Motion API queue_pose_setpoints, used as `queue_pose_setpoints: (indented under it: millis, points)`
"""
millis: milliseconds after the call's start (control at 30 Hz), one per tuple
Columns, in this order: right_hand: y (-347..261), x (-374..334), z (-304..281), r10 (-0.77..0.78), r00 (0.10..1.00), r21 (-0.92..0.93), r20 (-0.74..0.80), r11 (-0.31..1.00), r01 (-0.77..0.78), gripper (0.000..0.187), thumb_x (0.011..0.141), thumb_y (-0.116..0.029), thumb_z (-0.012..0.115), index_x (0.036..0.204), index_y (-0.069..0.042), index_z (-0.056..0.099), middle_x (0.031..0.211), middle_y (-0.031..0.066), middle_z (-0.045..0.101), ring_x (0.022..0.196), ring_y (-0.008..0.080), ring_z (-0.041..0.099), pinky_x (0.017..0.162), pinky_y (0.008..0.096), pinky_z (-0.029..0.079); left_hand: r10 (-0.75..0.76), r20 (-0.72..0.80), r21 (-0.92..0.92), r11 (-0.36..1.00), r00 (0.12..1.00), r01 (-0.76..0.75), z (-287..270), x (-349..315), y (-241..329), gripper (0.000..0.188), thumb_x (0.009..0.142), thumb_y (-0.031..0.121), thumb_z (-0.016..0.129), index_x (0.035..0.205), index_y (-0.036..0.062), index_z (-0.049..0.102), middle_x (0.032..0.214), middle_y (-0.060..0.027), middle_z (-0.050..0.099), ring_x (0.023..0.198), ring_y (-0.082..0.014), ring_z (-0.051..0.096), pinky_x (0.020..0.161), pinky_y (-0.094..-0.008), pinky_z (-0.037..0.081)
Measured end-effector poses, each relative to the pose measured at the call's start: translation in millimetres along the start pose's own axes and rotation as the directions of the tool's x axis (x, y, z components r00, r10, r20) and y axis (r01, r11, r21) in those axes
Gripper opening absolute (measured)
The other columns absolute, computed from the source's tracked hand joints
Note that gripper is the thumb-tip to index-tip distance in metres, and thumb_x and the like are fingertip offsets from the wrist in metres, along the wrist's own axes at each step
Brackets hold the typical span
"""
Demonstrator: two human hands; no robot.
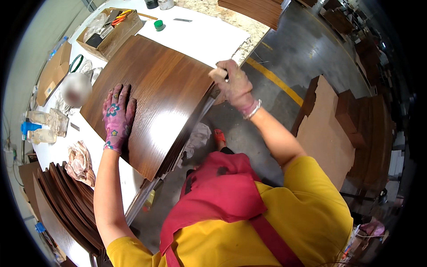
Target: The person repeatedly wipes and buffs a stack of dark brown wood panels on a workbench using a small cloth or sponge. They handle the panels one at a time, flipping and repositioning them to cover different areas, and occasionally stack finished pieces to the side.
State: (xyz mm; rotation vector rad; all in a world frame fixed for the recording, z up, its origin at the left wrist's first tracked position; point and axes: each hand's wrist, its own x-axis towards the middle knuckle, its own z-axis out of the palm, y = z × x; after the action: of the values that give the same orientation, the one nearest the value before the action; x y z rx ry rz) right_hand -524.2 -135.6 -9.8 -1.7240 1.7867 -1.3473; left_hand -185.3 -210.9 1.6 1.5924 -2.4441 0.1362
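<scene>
A brown wood-grain panel (151, 75) lies on top of a stack of similar panels on the white-covered table. My left hand (117, 116), in a stained purple glove with a flower print, rests flat on its left part with the fingers stretched out. At the panel's far right corner, my right hand (238, 86) in a worn pinkish glove is closed on a small beige block (218, 74). The block is partly covered by the fingers, and its exact kind cannot be made out. It sits at the panel's edge; whether it touches is unclear.
An open cardboard box (111, 38) of tools stands beyond the panel, near a green-capped jar (159, 25). Bottles (42, 129) and a crumpled cloth (80, 162) lie at left, above curved brown panels (66, 200). Cardboard-topped stacks (327, 133) stand on the floor at right.
</scene>
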Motion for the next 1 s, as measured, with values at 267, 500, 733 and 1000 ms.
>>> queue_pose_setpoints:
  millis: [267, 500, 733, 1000]
  points:
    - [-58, -67, 39, -0.404, 0.914, 0.06, 0.028, 0.914, 0.402, 0.025, 0.087, -0.028, 0.065, 0.101, -0.01, 0.056, 0.093, 0.0104, 0.057, 0.078, 0.0286, 0.06, 0.065, 0.039, 0.051, 0.011, -0.018, 0.004, 1.0, 1.0, -0.011, 3, -2, -6, 0.047, 0.097, 0.037, 0.048, 0.14, 0.0185, 0.047, 0.147, -0.0106, 0.043, 0.137, -0.0336, 0.035, 0.114, -0.0482, 0.024]
    - [-26, -30, 22, -0.274, 0.959, -0.088, -0.079, 0.96, 0.267, 0.024, 0.089, -0.026, 0.063, 0.102, -0.007, 0.056, 0.087, 0.0103, 0.057, 0.071, 0.0289, 0.059, 0.064, 0.0358, 0.049, -0.004, -0.018, -0.014, 1.0, 1.0, 0.004, -3, -1, 2, 0.046, 0.098, 0.035, 0.048, 0.14, 0.0162, 0.047, 0.146, -0.0131, 0.043, 0.137, -0.0357, 0.036, 0.114, -0.0476, 0.025]
    - [-68, -130, 107, -0.439, 0.81, -0.205, 0.389, 0.816, 0.541, 0.014, 0.088, -0.026, 0.059, 0.092, -0.012, 0.058, 0.088, 0.0075, 0.056, 0.066, 0.0259, 0.056, 0.054, 0.0376, 0.047, -0.013, -0.035, -0.05, 0.999, 0.999, 0.012, 0, -3, 1, 0.047, 0.097, 0.039, 0.048, 0.14, 0.0179, 0.047, 0.146, -0.011, 0.043, 0.137, -0.0347, 0.036, 0.113, -0.048, 0.025]
    - [-159, -163, 125, -0.62, 0.442, 0.313, 0.649, 0.747, 0.587, 0.014, 0.085, -0.021, 0.059, 0.088, -0.007, 0.059, 0.087, 0.0097, 0.062, 0.077, 0.0277, 0.063, 0.064, 0.0381, 0.052, 0.012, -0.035, -0.034, 0.999, 0.999, -0.013, 5, -4, -13, 0.048, 0.097, 0.037, 0.049, 0.14, 0.0159, 0.047, 0.145, -0.0123, 0.043, 0.135, -0.0355, 0.038, 0.112, -0.0482, 0.028]
